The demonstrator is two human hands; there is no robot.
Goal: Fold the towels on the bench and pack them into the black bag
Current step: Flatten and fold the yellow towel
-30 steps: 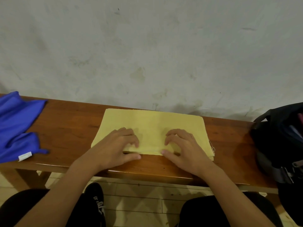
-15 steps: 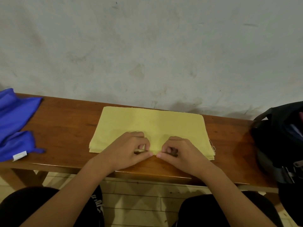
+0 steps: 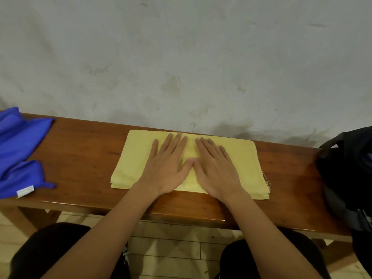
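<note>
Palms down, both hands lie flat on the yellow towel [image 3: 237, 158], which sits in the middle of the tabletop [image 3: 80, 158] against the wall [image 3: 181, 57]. The left hand [image 3: 167, 168] and right hand [image 3: 215, 170] rest side by side, thumbs touching at the tips, fingers [image 3: 171, 141] straight and spread toward the far edge. Neither hand grips anything; the fingers are fully extended and simply press on the cloth.

That flat press looks meant to smooth the towel and set its creases. Layered edges show along the near side, so it is already folded at least once into a neat rectangle, and a few loose threads hang at its right edge. Pressing from the centre would push air and wrinkles out toward the ends and keep the stack from springing open.

A blue towel [image 3: 18, 154] lies crumpled at the left end of the tabletop, well apart from the yellow one, a white label showing on its near corner. It appears not yet folded. The black bag [image 3: 346, 170] stands at the right end, near the yellow towel but not touching it, probably placed there so a finished towel can go straight in. Whether its top is open wide enough cannot be told from this view.

The person's knees [image 3: 50, 248] and a wooden floor [image 3: 171, 248] show below the tabletop.
</note>
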